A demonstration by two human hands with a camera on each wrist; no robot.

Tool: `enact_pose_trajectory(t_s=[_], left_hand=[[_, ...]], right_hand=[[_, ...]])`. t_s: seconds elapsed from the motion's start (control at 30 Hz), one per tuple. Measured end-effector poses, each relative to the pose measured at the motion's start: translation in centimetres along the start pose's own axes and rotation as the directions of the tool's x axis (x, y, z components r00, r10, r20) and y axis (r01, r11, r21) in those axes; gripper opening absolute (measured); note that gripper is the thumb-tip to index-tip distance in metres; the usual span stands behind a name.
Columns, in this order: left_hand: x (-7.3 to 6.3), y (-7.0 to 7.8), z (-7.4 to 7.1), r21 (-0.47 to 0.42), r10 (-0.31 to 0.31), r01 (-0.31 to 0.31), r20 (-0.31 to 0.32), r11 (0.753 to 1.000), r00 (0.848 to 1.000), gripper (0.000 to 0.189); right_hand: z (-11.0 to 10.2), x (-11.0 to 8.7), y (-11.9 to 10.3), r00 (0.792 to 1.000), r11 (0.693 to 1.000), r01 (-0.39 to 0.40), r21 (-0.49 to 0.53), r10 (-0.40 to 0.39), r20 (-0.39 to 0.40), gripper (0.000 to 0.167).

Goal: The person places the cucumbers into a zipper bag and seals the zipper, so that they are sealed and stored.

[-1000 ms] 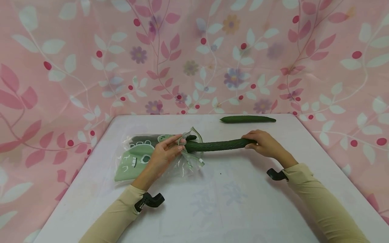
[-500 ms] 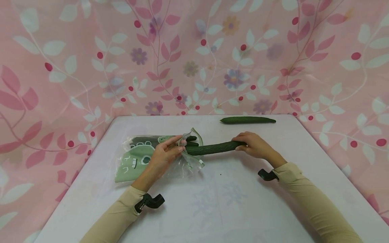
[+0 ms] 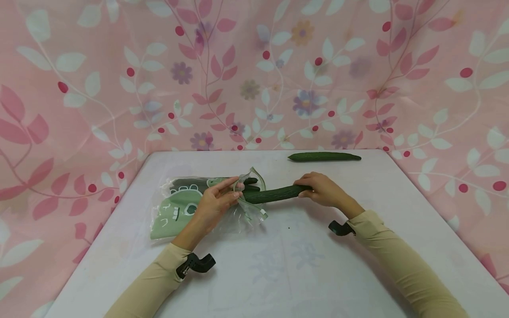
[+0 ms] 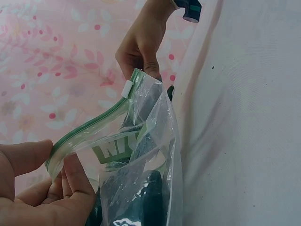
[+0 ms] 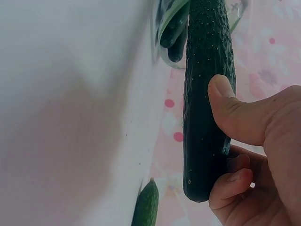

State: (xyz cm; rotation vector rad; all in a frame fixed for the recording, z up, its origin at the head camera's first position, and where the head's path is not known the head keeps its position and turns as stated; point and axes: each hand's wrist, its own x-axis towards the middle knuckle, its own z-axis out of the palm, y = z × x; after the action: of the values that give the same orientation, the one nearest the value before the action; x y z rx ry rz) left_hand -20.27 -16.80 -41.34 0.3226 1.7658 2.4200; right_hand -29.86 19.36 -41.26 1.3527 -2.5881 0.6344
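My left hand (image 3: 212,205) pinches the green zip edge of a clear plastic bag (image 4: 141,169) near its mouth; thumb and fingers show on that edge in the left wrist view. Green print with a cartoon face covers part of the bag, which lies on its side on the table. With my right hand (image 3: 324,190) I grip the outer end of a dark bumpy cucumber (image 5: 207,108). Its other end is inside the bag's mouth, hidden by film and print. Ends of other cucumbers (image 5: 175,35) show inside the bag, beside the held one.
Another cucumber (image 3: 324,157) lies by itself near the table's far edge, right of the middle. A white cloth covers the table (image 3: 274,274). Behind it hangs a pink floral curtain (image 3: 254,79). Dark cameras are strapped to both wrists.
My right hand has moved left, sliding the cucumber further into the bag, so less of it shows outside. My left hand stays in place at the bag's mouth.
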Motion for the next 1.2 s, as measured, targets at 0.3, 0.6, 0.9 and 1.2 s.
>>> enact_pose_trajectory(t_s=[0.3,0.6,0.9,1.2], left_hand=[[0.1,0.0,-0.1,-0.009,0.0,0.0,-0.002,1.0,1.0,0.057],[0.0,0.0,0.1,-0.005,-0.001,0.001,-0.006,1.0,1.0,0.057],[0.0,-0.1,0.0,0.014,0.002,-0.002,0.003,1.0,1.0,0.057],[0.1,-0.2,0.0,0.017,0.007,-0.007,0.007,1.0,1.0,0.057]], right_hand=[[0.8,1.2,-1.2,1.0,1.0,0.021,-0.009,-0.021,-0.002,0.035],[2.2,2.0,-2.2,0.999,0.999,0.037,-0.007,-0.037,0.015,0.032],[3.4,3.3,-3.3,0.997,0.997,0.07,-0.033,-0.069,0.026,0.03],[4.5,4.1,-3.9,0.995,0.996,0.071,-0.048,-0.067,0.076,0.027]])
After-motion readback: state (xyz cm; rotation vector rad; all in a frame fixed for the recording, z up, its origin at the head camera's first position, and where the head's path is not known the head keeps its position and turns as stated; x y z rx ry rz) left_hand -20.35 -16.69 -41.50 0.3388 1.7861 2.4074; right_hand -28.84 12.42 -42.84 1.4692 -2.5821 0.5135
